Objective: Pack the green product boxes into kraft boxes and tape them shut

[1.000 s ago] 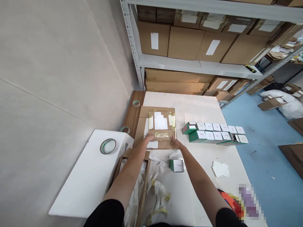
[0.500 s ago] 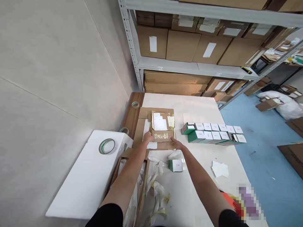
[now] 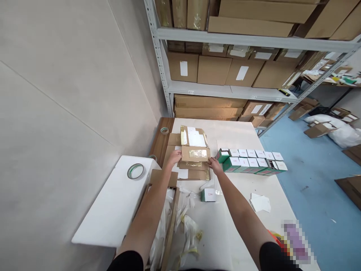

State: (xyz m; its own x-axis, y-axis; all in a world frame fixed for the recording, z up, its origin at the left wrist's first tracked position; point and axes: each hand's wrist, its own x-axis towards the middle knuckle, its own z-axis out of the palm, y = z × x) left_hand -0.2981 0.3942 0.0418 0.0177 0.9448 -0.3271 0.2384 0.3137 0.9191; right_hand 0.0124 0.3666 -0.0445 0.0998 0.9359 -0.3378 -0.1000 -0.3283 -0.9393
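Observation:
My left hand (image 3: 175, 156) grips the left edge of a flattened cardboard box (image 3: 185, 153), fingers closed on it. At the opposite edge, my right hand (image 3: 215, 165) pinches the same box near its corner. Shiny tape and white labels cover parts of it, and its near edge is tilted up. Under it lies more flat cardboard (image 3: 197, 175) on the white table (image 3: 237, 131). A single green and white small box (image 3: 209, 195) sits closer to me, beside some clear plastic wrap. Two rows of similar green and white boxes (image 3: 251, 162) stand right of my right hand.
Tape rolls lie on a white foam block (image 3: 109, 210) and on a brown wooden strip (image 3: 158, 139). An open carton (image 3: 170, 226) with plastic inside stands by my left forearm. White cards (image 3: 261, 202) lie at right. Shelving (image 3: 208, 88) with cartons rises behind the table.
The taped flattened box has been lifted and its near edge tipped up, exposing more of the cardboard beneath. Both hands rose with it. The camera view has tilted upward.

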